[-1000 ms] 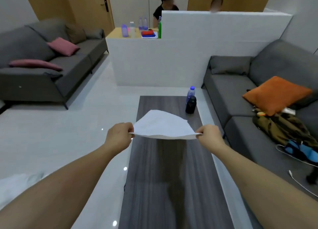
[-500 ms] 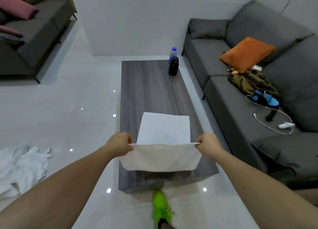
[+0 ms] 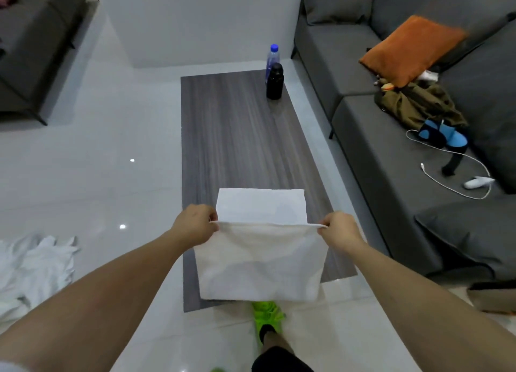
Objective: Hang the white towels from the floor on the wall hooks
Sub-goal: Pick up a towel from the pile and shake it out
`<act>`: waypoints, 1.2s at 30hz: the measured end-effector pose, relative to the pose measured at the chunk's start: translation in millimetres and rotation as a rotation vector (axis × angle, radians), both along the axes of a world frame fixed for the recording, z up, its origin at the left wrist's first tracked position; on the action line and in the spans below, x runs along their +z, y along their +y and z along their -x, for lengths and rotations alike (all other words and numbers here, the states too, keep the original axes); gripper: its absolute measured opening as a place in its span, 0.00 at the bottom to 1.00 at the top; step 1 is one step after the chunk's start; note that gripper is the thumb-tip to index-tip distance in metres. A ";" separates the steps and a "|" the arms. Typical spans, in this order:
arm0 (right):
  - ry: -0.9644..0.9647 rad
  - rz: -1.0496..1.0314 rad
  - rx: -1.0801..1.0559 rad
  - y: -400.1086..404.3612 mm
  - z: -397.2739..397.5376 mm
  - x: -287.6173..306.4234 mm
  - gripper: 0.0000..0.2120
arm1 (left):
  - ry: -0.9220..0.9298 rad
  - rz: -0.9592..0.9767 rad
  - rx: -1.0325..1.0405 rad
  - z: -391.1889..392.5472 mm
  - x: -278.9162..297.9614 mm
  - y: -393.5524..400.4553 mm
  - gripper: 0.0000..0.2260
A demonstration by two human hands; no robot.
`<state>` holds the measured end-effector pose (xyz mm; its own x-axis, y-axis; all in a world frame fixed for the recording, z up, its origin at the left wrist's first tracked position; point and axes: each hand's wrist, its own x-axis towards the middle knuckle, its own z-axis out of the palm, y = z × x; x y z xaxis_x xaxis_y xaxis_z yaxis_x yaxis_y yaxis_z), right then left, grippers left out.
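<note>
A: Grip check: left hand [image 3: 195, 224] and right hand [image 3: 338, 231] each pinch a top corner of the white towel [image 3: 261, 262], stretched flat between them.

B: What changed?

A: A second ago it billowed out level; now the near half hangs off the near desk [image 3: 237, 137] edge and the far half lies on the top. I'm looking further down too.

B: Meaning?

A: Looks like folding, not hanging. No hooks in view. More towels [image 3: 33, 271] sit on the floor [image 3: 111, 176], left.

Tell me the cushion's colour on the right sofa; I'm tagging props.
Orange, plain with no pattern. The cushion shows best in the head view, leaning on the grey sofa.
</note>
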<state>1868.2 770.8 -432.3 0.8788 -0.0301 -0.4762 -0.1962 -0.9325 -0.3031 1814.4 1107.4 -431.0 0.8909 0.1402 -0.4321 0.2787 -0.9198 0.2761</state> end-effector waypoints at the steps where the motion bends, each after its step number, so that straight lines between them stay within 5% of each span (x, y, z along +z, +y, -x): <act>1: 0.009 -0.004 0.005 2.1 -17.5 -3.1 0.08 | -0.001 -0.010 0.008 -14.9 -1.6 0.8 0.04; 9: -0.056 -0.083 -0.032 11.2 -141.9 -39.0 0.10 | -0.054 -0.083 0.109 -137.1 -28.3 4.6 0.04; 11: -0.057 -0.099 -0.056 10.0 -154.3 -51.9 0.15 | -0.030 -0.093 0.140 -151.1 -42.3 4.5 0.12; 21: 0.363 -0.146 -0.218 -11.1 -89.6 -148.2 0.05 | 0.335 0.060 0.324 -70.8 -137.7 -22.8 0.14; 29: 0.811 -0.355 -0.726 28.5 38.5 -209.3 0.01 | 0.604 0.201 0.545 21.4 -191.1 -74.2 0.08; 33: 0.927 -0.547 -1.100 54.5 74.9 -221.7 0.09 | 0.668 0.354 0.898 49.8 -217.7 -90.5 0.11; 36: 0.906 -0.733 -1.353 68.0 81.0 -234.2 0.06 | 0.658 0.516 1.238 56.0 -234.2 -90.9 0.12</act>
